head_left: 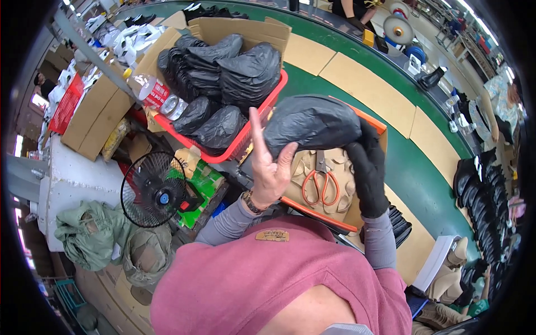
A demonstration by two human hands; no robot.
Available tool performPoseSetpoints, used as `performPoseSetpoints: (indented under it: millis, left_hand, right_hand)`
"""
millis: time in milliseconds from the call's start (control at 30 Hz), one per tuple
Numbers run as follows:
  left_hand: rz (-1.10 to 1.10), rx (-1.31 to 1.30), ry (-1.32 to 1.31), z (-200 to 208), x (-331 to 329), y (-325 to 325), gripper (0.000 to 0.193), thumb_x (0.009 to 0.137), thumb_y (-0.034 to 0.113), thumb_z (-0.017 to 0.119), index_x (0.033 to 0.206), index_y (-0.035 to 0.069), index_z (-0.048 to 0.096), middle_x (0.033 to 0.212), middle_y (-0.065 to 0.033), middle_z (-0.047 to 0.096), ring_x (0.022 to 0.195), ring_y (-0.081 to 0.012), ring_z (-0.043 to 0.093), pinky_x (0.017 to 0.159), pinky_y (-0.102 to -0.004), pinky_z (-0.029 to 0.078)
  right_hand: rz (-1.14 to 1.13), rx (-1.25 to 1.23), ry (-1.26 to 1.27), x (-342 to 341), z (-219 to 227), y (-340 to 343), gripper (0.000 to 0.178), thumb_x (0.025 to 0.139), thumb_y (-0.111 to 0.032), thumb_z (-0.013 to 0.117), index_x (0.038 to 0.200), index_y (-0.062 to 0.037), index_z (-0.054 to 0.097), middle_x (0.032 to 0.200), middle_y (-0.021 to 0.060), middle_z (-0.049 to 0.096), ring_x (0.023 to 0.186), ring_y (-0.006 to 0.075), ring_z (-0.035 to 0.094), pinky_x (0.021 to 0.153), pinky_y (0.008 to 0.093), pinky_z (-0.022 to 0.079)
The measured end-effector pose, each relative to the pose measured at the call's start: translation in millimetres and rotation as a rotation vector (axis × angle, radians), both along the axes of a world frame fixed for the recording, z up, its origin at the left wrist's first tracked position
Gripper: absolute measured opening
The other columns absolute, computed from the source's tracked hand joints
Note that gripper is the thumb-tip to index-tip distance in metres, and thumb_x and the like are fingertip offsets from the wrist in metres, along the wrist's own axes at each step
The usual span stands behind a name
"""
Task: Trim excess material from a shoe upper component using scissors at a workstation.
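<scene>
A shoe-shaped bundle in wrinkled black plastic is held up in front of me. My right hand, in a black glove, grips its right end. At the left end is my bare left hand, fingers stretched upward and thumb apart near the lower edge of the plastic. Whether the left palm presses on the bundle I cannot tell. Below the bundle, orange-handled scissors lie on tan scraps in an orange-rimmed box; the bundle covers part of that box.
A red basket with a cardboard box of similar black bundles stands to the left, a plastic bottle at its edge. Nearer is a black fan. A green conveyor with cardboard sheets runs behind.
</scene>
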State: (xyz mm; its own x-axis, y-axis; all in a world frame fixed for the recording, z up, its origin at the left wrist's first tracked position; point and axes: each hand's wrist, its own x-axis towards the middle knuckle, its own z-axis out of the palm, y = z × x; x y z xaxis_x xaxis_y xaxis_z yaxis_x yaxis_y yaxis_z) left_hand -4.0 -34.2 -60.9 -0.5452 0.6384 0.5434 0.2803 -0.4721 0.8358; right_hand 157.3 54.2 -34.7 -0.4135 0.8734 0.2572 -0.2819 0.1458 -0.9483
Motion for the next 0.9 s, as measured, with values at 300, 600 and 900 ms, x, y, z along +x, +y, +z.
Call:
performPoseSetpoints:
  millis: [300, 600, 900]
  left_hand:
    - [0.411, -0.483, 0.806, 5, -13, -15, 0.1, 0.074, 0.043, 0.076, 0.148, -0.002, 0.026, 0.147, -0.0278, 0.032, 0.134, -0.051, 0.029, 0.105, -0.0595, 0.031]
    - [0.39, -0.345, 1.045, 21, -48, -15, 0.108, 0.056, 0.029, 0.085, 0.146, 0.002, 0.033, 0.137, -0.027, 0.044, 0.11, -0.0382, 0.055, 0.091, -0.0458, 0.046]
    - [0.408, -1.282, 1.148, -20, -174, -6, 0.112, 0.052, 0.05, 0.089, 0.138, 0.001, 0.037, 0.111, -0.0179, 0.061, 0.099, -0.0374, 0.065, 0.08, -0.0515, 0.05]
  right_hand:
    - [-0.146, 0.218, -0.338, -6, 22, 7, 0.023, 0.093, -0.007, 0.058, 0.112, 0.0059, 0.062, 0.103, 0.007, 0.066, 0.093, 0.0112, 0.06, 0.085, 0.0253, 0.047]
    - [0.172, 0.171, -0.206, -61, 43, -21, 0.037, 0.09, -0.007, 0.064, 0.124, 0.0042, 0.054, 0.115, 0.0118, 0.062, 0.105, 0.0161, 0.057, 0.094, 0.0302, 0.045]
    - [0.088, 0.237, -0.316, -37, 23, -14, 0.038, 0.088, -0.012, 0.067, 0.121, 0.0033, 0.058, 0.112, 0.0128, 0.064, 0.104, 0.0196, 0.06, 0.093, 0.0324, 0.047]
